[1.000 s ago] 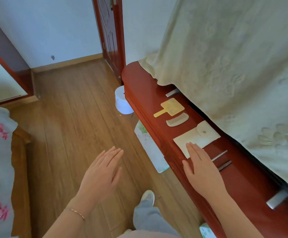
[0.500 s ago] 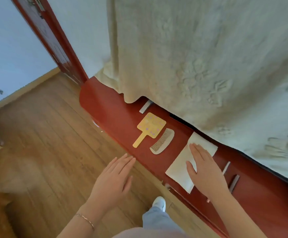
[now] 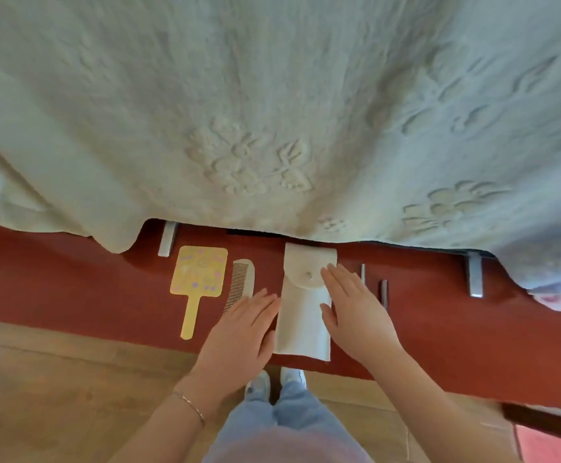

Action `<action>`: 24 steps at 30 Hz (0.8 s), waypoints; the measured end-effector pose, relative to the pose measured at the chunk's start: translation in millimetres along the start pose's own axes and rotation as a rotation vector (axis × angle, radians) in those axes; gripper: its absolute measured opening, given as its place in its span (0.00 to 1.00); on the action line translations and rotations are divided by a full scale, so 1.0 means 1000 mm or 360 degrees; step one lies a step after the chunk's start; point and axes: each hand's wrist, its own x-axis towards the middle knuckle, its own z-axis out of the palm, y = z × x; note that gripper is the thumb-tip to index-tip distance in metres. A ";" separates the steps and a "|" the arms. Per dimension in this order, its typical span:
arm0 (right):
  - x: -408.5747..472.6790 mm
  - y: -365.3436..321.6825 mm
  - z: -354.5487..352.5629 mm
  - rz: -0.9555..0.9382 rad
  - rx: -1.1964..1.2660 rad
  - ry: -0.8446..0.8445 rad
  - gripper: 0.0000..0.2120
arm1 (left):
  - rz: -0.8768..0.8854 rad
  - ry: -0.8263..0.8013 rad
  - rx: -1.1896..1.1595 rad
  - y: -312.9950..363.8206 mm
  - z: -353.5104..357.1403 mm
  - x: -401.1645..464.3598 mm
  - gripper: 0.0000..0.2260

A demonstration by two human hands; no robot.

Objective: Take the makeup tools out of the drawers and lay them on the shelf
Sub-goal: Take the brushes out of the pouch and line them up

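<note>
Both hands lie flat with fingers spread, gripping nothing: left hand (image 3: 239,332) and right hand (image 3: 356,312) flank the cream pouch (image 3: 302,315) on the red shelf (image 3: 72,289). Beyond the left fingertips lie a comb (image 3: 240,282) and yellow hand mirror (image 3: 199,279); right of the right fingers, two thin sticks (image 3: 384,292), perhaps clips.

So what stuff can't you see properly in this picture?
- Head view: what is inside the white snap pouch; its flap is shut.
- The lower end of the white comb; the left hand covers it.
- What the two thin sticks are; too small, partly behind the right hand.
- The back of the red shelf; the cream embossed cloth hangs over it.
- The drawers; none in view.
</note>
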 end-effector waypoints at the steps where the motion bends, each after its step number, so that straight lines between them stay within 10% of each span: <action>1: 0.002 -0.001 0.003 0.0016 -0.0027 0.0028 0.27 | 0.0078 -0.0019 -0.0012 -0.001 0.003 0.003 0.20; 13: 0.030 -0.004 0.028 0.0155 -0.0108 0.0041 0.34 | 0.0411 -0.0179 -0.0142 0.000 0.021 0.010 0.25; 24: 0.034 -0.006 -0.003 0.0324 0.0299 0.0381 0.10 | -0.0361 -0.0073 -0.0807 0.021 0.024 0.026 0.26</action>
